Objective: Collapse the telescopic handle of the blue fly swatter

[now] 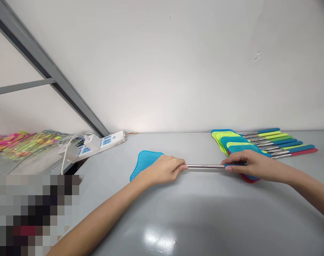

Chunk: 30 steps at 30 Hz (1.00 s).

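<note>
A blue fly swatter (145, 161) with a perforated head and a metal rod lies across both of my hands, just over the grey table. My left hand (168, 169) is closed round the rod close to the head and hides part of it. At the other end, my right hand (246, 165) grips the blue handle, most of which is covered by the fingers. Behind and beside my right hand lies a row of overlapping fly swatters (238, 142) in blue, yellow, green and red, their handles pointing right.
A white power strip (108, 142) with plugs and cables lies at the left edge of the grey table (194, 213). Beyond it are bagged colourful items (31, 144). A white wall (178, 71) rises behind, with a grey metal beam (68, 96) slanting at left.
</note>
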Each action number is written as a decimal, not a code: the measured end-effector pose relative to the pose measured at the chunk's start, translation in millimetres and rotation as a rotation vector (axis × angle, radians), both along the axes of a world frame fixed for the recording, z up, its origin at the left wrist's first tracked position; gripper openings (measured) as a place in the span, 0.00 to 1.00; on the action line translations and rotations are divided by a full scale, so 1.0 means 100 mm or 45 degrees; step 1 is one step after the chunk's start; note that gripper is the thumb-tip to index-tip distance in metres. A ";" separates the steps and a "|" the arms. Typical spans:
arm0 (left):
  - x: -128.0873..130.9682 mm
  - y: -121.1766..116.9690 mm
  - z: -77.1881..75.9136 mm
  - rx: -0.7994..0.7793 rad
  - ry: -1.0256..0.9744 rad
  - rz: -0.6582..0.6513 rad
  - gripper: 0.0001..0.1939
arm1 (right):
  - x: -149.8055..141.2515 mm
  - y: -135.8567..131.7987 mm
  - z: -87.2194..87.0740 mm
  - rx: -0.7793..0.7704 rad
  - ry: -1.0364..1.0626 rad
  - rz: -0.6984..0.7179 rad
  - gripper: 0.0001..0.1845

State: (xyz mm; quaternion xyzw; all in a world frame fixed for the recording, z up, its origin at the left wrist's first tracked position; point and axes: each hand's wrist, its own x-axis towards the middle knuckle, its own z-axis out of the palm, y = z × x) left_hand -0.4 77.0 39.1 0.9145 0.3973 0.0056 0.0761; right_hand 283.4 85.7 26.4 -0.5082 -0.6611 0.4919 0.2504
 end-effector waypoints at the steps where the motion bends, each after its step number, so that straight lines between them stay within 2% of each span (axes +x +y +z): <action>1: 0.00 -0.01 0.00 0.004 0.004 -0.003 0.18 | -0.03 -0.02 0.00 -0.004 -0.116 0.139 0.09; 3: -0.02 -0.01 -0.01 0.009 0.028 -0.007 0.18 | -0.11 -0.05 -0.02 0.001 -0.194 0.276 0.12; 5: -0.04 -0.01 -0.03 0.034 0.066 -0.010 0.18 | -0.19 -0.08 -0.04 0.034 -0.178 0.314 0.15; 11: -0.02 -0.03 -0.09 0.211 0.186 -0.035 0.16 | -0.30 -0.13 -0.13 -0.208 -0.202 0.188 0.16; 17: 0.07 -0.11 -0.16 0.253 0.193 -0.091 0.15 | -0.30 -0.22 -0.02 -0.520 -0.127 0.014 0.12; 23: 0.11 -0.16 -0.20 0.235 0.195 -0.103 0.15 | -0.25 -0.19 -0.06 -0.786 -0.090 0.171 0.10; 30: 0.15 -0.18 -0.18 0.126 0.120 -0.004 0.18 | -0.19 -0.10 -0.14 -0.771 0.014 0.363 0.15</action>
